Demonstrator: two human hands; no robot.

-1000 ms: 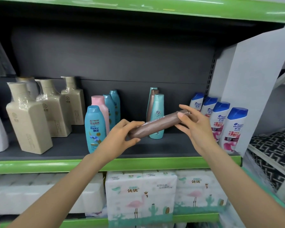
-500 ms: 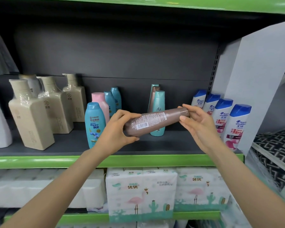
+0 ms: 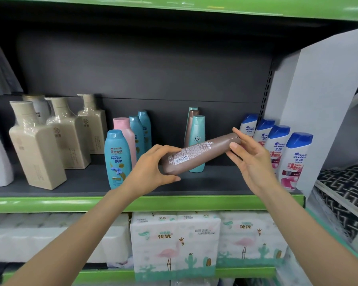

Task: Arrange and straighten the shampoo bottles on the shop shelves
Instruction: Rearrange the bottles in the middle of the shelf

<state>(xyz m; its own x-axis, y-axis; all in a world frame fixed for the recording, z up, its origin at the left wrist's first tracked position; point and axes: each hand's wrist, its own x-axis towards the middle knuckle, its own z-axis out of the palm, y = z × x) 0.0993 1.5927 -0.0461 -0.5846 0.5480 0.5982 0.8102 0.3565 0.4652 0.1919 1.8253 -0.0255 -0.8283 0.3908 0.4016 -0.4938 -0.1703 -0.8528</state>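
Brown bottle rolled label-up | both hands pinching its ends | above dark shelf, green lip.

- Left hand: bare, no ring or watch.
- Right hand: bare, short trimmed nails.
- Both forearms: bare up to the frame edge.
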